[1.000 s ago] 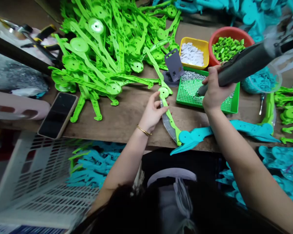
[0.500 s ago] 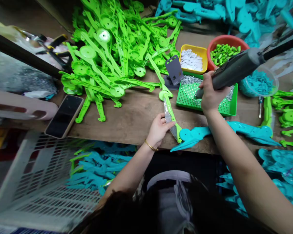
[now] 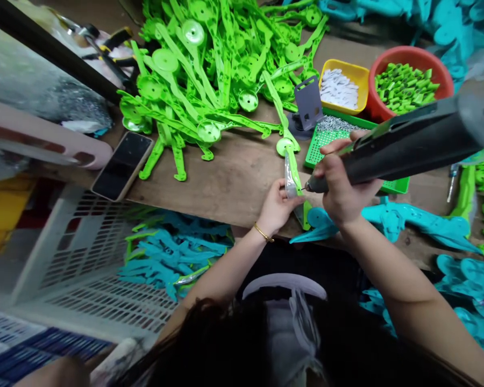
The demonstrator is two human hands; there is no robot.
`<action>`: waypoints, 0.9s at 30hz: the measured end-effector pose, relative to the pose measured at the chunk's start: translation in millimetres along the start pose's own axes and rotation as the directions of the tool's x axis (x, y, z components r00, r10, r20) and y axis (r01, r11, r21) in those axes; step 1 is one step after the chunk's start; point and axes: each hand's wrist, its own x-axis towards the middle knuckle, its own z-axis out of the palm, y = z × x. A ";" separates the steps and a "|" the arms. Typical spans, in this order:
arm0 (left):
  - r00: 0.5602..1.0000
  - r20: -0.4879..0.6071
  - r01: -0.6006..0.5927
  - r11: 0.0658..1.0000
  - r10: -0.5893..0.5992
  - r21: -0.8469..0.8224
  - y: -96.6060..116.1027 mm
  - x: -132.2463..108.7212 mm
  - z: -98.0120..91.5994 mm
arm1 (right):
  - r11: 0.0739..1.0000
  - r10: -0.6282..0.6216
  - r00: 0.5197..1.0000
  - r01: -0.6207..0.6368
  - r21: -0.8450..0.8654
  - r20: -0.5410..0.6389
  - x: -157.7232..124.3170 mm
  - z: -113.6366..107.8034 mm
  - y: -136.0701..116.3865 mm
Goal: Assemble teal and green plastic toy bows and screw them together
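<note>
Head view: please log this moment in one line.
left hand: holds long green plastic piece | right hand: holds dark cylindrical driver | driver tip: at piece

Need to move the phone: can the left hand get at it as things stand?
Probably yes, if the left hand releases the green piece: mostly wooden tabletop separates hand and phone.

In front of you is a brown wooden surface [image 3: 234, 177] with visible grain. To your left, a tangled heap of lime-green parts [image 3: 221, 72] covers its far side, and a phone [image 3: 122, 165] lies screen-up near the edge. Right of the heap sit a grey stand [image 3: 307, 102], a yellow tub [image 3: 363, 81], a red bowl [image 3: 373, 94] and a perforated green tray [image 3: 316, 149]; turquoise pieces [image 3: 392, 223] lie along your near edge.
</note>
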 end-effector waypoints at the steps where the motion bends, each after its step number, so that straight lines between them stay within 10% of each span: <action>1: 1.000 -0.002 -0.003 1.000 0.003 0.001 0.3 -0.1 0.1 | 1.000 0.008 1.000 -0.008 -0.001 0.016 -2.8 1.1 2.8; 12: 0.999 0.005 -0.047 0.999 0.047 -0.019 0.9 1.2 0.7 | 0.999 0.023 1.000 -0.022 0.046 -0.019 -18.2 9.5 26.4; 18: 0.998 -0.069 0.002 0.993 -0.010 -0.122 4.3 -2.8 -2.5 | 0.994 -0.113 0.968 0.112 -0.016 -0.224 38.2 -5.7 10.3; 21: 0.998 -0.060 -0.026 0.985 0.016 -0.172 8.1 -8.6 -3.1 | 0.955 -0.290 0.880 0.237 -0.181 -0.375 70.9 -25.1 31.6; 27: 0.987 0.112 0.124 0.987 -0.112 -0.106 14.3 -17.4 3.3 | 0.936 -0.339 0.862 0.270 -0.225 -0.377 77.5 -41.6 77.3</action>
